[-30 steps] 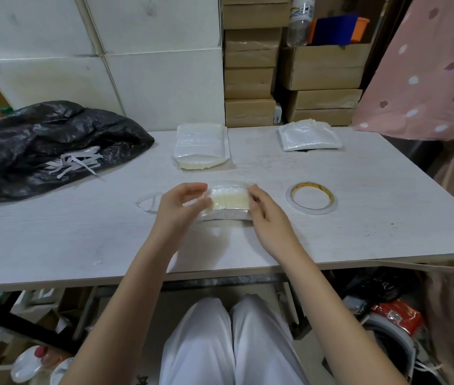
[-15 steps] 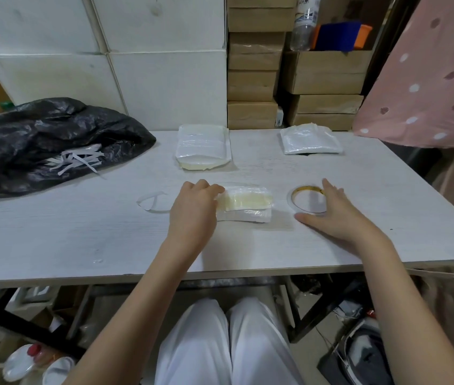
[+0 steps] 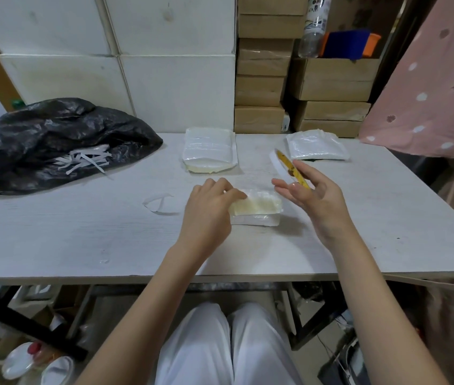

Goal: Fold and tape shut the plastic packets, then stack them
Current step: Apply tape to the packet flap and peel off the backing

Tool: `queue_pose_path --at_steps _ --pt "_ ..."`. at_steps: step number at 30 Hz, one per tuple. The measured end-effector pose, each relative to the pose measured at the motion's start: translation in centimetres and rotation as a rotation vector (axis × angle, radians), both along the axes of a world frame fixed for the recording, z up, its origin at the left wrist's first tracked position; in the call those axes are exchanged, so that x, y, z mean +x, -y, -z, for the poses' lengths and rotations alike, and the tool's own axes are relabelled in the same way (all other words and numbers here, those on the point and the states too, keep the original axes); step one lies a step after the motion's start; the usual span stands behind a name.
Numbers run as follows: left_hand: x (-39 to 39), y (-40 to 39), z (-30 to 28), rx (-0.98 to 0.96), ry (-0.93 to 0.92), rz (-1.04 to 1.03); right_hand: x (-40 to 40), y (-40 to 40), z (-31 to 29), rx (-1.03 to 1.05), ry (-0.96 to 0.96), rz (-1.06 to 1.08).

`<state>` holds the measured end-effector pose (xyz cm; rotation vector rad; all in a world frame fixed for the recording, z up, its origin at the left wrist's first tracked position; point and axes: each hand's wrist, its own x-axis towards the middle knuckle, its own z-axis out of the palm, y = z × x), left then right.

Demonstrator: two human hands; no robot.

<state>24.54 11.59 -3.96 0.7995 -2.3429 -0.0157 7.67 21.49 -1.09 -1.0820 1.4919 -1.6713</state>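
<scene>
A folded plastic packet with a yellowish flap lies at the table's middle. My left hand presses down on its left part, fingers over the fold. My right hand holds the tape roll lifted off the table, tilted on edge just right of and above the packet. A stack of packets lies at the back centre. Another pile of packets lies at the back right.
A black plastic bag with white paper strips covers the table's left. A curled backing strip lies left of my left hand. Cardboard boxes stand behind the table. Pink dotted cloth hangs at right.
My right hand left the packet, reached to the tape roll on the table, and now holds it lifted beside the packet. My left hand stays pressed on the packet.
</scene>
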Motion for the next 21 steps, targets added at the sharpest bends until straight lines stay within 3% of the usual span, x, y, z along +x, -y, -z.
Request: queue_pose_path --at_steps 8,12,15,21 --pt "0.6 0.5 0.5 0.072 0.022 0.094 2.4 1.9 0.2 0.004 0.021 -0.095" --pt "1.6 -0.2 -1.0 0.399 -0.036 0.084 2.3 2.0 1.5 0.05 -0.028 -0.069" --pt "2.0 -1.2 -2.1 0.58 -0.175 0.109 2.4 2.1 1.9 0.051 -0.058 -0.051" --pt "1.2 -1.4 -1.4 0.684 -0.47 0.092 3.3 2.5 2.0 0.031 -0.191 0.056"
